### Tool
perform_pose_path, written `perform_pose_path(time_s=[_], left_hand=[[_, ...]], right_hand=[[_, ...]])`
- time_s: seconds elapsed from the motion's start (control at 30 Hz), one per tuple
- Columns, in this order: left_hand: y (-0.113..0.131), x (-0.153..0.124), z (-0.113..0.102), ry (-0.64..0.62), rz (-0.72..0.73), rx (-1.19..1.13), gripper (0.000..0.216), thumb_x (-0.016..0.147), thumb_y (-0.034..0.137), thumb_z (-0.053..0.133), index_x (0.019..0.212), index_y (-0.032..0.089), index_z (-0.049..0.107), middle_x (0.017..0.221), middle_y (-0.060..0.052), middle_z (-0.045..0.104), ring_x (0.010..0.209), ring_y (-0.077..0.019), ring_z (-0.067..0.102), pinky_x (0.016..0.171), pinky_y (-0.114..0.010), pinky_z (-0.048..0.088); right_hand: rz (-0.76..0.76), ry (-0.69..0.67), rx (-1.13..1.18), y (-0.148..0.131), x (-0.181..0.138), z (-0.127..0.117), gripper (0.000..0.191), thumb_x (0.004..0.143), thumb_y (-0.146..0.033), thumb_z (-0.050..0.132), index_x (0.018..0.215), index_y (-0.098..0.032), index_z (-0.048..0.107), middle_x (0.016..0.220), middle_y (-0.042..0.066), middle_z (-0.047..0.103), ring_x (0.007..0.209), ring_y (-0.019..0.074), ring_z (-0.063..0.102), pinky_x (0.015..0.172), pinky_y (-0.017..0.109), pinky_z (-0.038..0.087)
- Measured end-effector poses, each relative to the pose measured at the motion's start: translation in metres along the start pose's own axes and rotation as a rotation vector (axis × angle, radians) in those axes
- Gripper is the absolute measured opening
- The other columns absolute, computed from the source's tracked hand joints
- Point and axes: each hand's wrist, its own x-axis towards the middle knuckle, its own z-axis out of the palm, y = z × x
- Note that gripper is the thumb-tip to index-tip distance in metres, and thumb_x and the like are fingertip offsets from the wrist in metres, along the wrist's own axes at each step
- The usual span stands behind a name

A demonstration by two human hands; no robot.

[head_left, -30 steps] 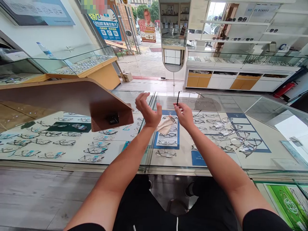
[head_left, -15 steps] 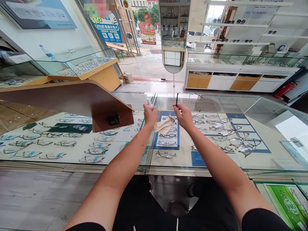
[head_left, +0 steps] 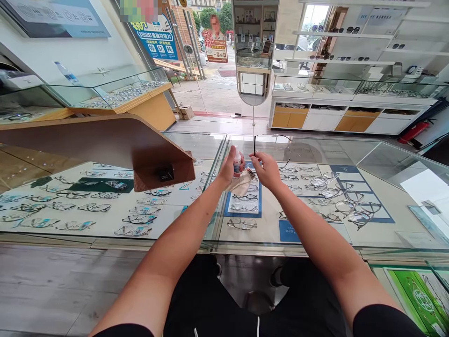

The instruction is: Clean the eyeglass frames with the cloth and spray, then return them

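Glass counter (head_left: 315, 154) edge beyond hands.

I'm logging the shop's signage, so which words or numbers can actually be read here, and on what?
"60", "67", "94": white boxes on the blue poster by the entrance.
Yellow heading on that poster: too blurred to read.
Red poster outside: text too small.
Spray bottle in the left hand: label unreadable.
Wall board, top left: print too faint.

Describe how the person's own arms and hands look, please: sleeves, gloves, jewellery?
Both forearms are bare down to the left hand and right hand. No gloves, watch or rings show. Short black sleeves begin near the bottom edge.
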Motion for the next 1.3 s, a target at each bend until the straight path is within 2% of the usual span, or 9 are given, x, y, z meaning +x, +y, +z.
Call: perform_pose_path(time_s=[0.07,0.13,0.23,0.4,0.6,0.87,1.1,1.3], left_hand=[[0.003,-0.001,0.001,-0.089,-0.039,-0.094,0.085,0.076,0.109,0.050,0.076,0.024,0.049,0.059,0.004,0.041,0.044,-0.0086,0.031,0.038,-0.022,0.015],[0.005,-0.003,0.002,-0.118,-0.052,-0.125,0.086,0.074,0.110,0.052,0.073,0.024,0.047,0.057,0.005,0.037,0.043,-0.0076,0.026,0.037,-0.022,0.012],[0.006,-0.003,0.002,-0.077,-0.031,-0.081,0.082,0.078,0.106,0.051,0.071,0.024,0.047,0.055,0.005,0.037,0.043,-0.0080,0.027,0.038,-0.023,0.014],[-0.001,-0.001,0.000,0.023,-0.010,0.130,0.078,0.084,0.098,0.052,0.065,0.023,0.050,0.051,0.002,0.041,0.043,-0.0092,0.032,0.042,-0.025,0.018],[-0.004,-0.001,0.001,0.022,0.043,0.244,0.079,0.085,0.097,0.053,0.060,0.023,0.048,0.051,0.000,0.044,0.047,-0.0107,0.037,0.047,-0.029,0.025],[-0.008,-0.001,0.000,-0.009,0.088,0.274,0.080,0.086,0.096,0.058,0.056,0.022,0.048,0.051,-0.001,0.044,0.050,-0.0112,0.037,0.055,-0.030,0.031],[-0.009,-0.002,-0.001,-0.020,0.088,0.285,0.079,0.089,0.093,0.059,0.056,0.022,0.046,0.051,-0.001,0.044,0.051,-0.0117,0.038,0.055,-0.030,0.031],[-0.009,-0.003,-0.001,-0.027,0.075,0.328,0.076,0.093,0.088,0.055,0.055,0.022,0.047,0.051,-0.002,0.046,0.051,-0.0130,0.039,0.056,-0.031,0.034]], right_hand=[[-0.003,-0.028,-0.015,-0.001,-0.001,0.000,0.038,0.111,-0.047,0.046,0.112,-0.024,0.076,0.115,0.012,0.081,0.104,0.0292,0.068,0.093,0.043,0.050],[-0.008,-0.046,-0.019,-0.002,-0.001,0.001,0.037,0.111,-0.047,0.045,0.109,-0.023,0.074,0.115,0.012,0.080,0.104,0.0291,0.067,0.093,0.043,0.049],[-0.022,-0.055,-0.022,-0.003,-0.001,0.001,0.036,0.110,-0.047,0.044,0.099,-0.025,0.070,0.108,0.010,0.079,0.102,0.0285,0.066,0.090,0.041,0.048],[-0.017,-0.075,-0.003,-0.005,-0.002,-0.001,0.035,0.108,-0.044,0.045,0.080,-0.027,0.056,0.089,0.006,0.072,0.089,0.0262,0.061,0.081,0.039,0.044],[-0.018,-0.101,0.038,-0.010,-0.003,-0.003,0.036,0.107,-0.042,0.045,0.075,-0.028,0.048,0.083,0.004,0.070,0.084,0.0251,0.060,0.077,0.037,0.043],[-0.025,-0.116,0.063,-0.012,-0.004,-0.004,0.039,0.106,-0.044,0.046,0.072,-0.027,0.037,0.069,0.001,0.052,0.071,0.0221,0.049,0.068,0.036,0.033],[-0.009,-0.123,0.040,-0.011,-0.004,-0.003,0.040,0.106,-0.045,0.046,0.071,-0.027,0.039,0.067,0.000,0.054,0.068,0.0214,0.049,0.067,0.035,0.034],[0.064,-0.118,0.194,-0.007,-0.004,-0.002,0.044,0.108,-0.050,0.043,0.076,-0.026,0.061,0.080,0.002,0.072,0.078,0.0220,0.063,0.077,0.035,0.046]])
